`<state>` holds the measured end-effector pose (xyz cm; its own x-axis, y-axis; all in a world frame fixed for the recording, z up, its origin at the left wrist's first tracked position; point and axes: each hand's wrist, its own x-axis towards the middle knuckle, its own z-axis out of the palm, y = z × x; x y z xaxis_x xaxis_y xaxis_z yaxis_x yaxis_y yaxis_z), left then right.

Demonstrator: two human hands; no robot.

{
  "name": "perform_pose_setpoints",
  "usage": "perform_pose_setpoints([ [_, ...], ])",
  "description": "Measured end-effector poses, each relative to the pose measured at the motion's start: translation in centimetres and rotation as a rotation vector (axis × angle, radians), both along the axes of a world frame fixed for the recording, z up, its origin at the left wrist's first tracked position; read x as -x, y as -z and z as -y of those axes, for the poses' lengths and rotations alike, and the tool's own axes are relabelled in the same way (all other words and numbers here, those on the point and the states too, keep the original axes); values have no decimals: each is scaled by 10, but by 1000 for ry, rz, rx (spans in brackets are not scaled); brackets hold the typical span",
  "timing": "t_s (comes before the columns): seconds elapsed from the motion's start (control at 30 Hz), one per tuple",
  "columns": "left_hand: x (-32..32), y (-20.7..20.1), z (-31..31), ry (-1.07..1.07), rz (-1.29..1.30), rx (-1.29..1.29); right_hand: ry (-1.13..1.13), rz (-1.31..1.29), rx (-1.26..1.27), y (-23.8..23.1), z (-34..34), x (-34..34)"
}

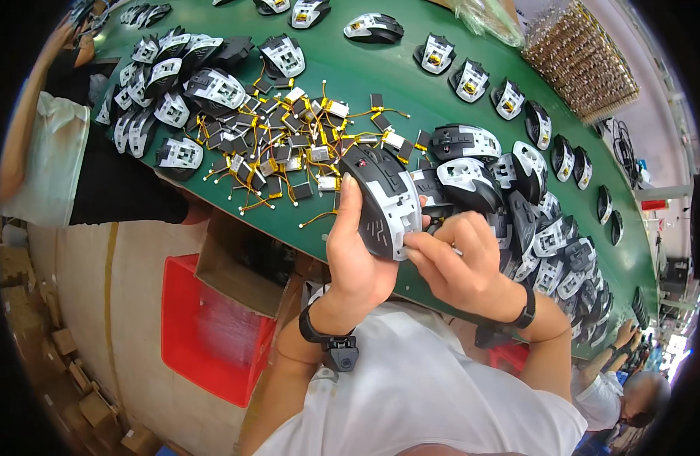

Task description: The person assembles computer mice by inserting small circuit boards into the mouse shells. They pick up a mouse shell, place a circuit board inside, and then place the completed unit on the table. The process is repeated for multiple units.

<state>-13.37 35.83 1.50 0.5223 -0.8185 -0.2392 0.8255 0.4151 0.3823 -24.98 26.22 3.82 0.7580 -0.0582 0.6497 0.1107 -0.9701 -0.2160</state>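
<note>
A black and white computer mouse (pixel 376 199) without its top cover is tilted up above the table edge. My left hand (pixel 359 262) is closed around it, thumb along its left side and fingers behind it. Closed in a pinch, my right hand (pixel 468 264) touches the lower right end of the mouse; whatever its fingertips hold is too small or hidden to name. Just beyond lies a loose heap of small battery packs (pixel 289 144) with thin coloured wires and white plugs. More open mice (pixel 468 182) are piled close beyond my right hand.
The green table (pixel 411 91) curves around me. Several mice (pixel 213 90) are heaped at far left; others (pixel 469 80) stand in a spaced row. A stack of brown trays (pixel 582 64) is at the back right. A red crate (pixel 213 327) stands below. People (pixel 46 152) work on both sides.
</note>
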Motion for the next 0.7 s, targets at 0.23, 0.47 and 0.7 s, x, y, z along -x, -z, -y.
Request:
perform_pose_setpoints([
  [0.23,10,-3,9,-33,-14,36,104,19,17,12,-11,15],
  [0.47,19,0,16,-39,25,158,122,59,-139,13,-12,19],
  [0.7,20,-8,16,-46,103,135,189,163,-553,19,-23,25],
])
